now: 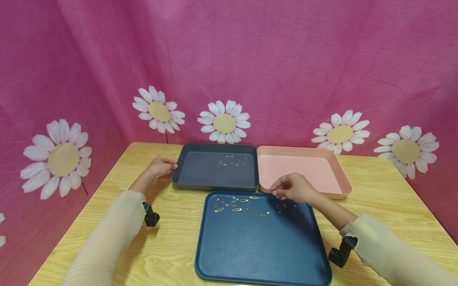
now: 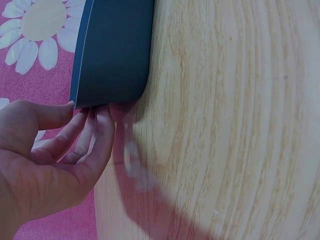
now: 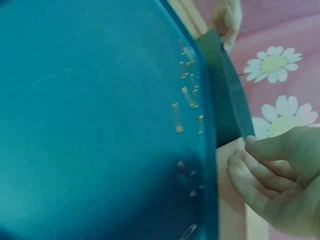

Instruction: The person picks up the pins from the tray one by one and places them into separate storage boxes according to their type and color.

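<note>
My left hand (image 1: 162,168) grips the left end of a dark grey tray (image 1: 214,183); in the left wrist view the thumb lies at its rim and the fingers against the outer wall. Several small pins (image 1: 229,156) lie inside that tray. My right hand (image 1: 294,187) hovers at the far edge of a blue tray (image 1: 262,246), by the pink tray's (image 1: 304,153) front wall. Its fingers are loosely bent, and nothing shows between thumb and fingertips. Several gold safety pins (image 1: 237,209) lie along the blue tray's far edge, with silver safety pins (image 1: 298,208) in shadow near my right hand.
The grey and pink trays stand side by side behind the blue one, on a light wooden table (image 1: 168,254). A magenta cloth (image 1: 279,71) with printed daisies hangs behind and at the left.
</note>
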`<state>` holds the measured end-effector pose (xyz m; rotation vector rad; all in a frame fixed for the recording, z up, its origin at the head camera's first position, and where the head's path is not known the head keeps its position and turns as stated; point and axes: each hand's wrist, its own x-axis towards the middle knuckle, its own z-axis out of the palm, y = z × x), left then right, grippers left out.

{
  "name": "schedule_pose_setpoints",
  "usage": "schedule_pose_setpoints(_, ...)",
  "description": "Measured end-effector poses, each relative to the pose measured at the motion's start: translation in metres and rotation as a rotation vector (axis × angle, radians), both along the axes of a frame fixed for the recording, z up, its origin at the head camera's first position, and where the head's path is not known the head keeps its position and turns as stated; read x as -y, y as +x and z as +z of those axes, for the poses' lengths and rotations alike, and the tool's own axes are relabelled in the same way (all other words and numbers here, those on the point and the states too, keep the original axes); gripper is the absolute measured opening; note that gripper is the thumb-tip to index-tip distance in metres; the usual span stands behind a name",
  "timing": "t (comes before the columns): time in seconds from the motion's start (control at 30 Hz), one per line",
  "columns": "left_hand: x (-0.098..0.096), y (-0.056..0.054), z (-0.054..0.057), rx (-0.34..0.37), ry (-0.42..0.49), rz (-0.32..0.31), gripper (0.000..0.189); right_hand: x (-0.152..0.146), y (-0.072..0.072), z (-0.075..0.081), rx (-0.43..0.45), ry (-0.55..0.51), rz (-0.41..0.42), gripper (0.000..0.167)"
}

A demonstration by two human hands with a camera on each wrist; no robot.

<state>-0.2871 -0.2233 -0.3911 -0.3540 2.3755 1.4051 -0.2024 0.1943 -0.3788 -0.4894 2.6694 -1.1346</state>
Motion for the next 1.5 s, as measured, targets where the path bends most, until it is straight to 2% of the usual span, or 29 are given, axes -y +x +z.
schedule_pose_setpoints(0.27, 0.001, 0.0, -0.002, 0.005, 0.003, -0.009, 0.04, -0.014, 0.022, -0.019, -0.061, 0.056, -0.003, 0.008)
schedule_pose_setpoints(0.47, 0.001, 0.001, 0.0, 0.011, 0.002, -0.026, 0.042, -0.014, 0.032, -0.027, -0.107, 0.126, -0.014, 0.007)
schedule_pose_setpoints(0.67, 0.001, 0.001, 0.001, 0.009, -0.01, -0.029, 0.042, -0.007, 0.034, -0.032, -0.207, 0.177, -0.086, 0.01)
schedule_pose_setpoints(0.8, 0.0, 0.0, 0.0, -0.007, -0.01, -0.023, 0.04, -0.003, 0.034, -0.034, -0.229, 0.191, -0.11, 0.013)
schedule_pose_setpoints(1.03, -0.001, -0.001, -0.002, -0.022, -0.013, 0.0, 0.037, 0.003, 0.034, -0.035, -0.233, 0.197, -0.097, 0.013)
schedule_pose_setpoints(1.27, -0.002, 0.0, 0.0, -0.023, -0.002, 0.0, 0.037, 0.007, 0.037, -0.034, -0.195, 0.237, -0.092, 0.013)
schedule_pose_setpoints(1.5, -0.002, 0.001, -0.001, -0.024, -0.011, 0.0, 0.037, 0.008, 0.044, -0.037, -0.259, 0.288, -0.024, 0.02)
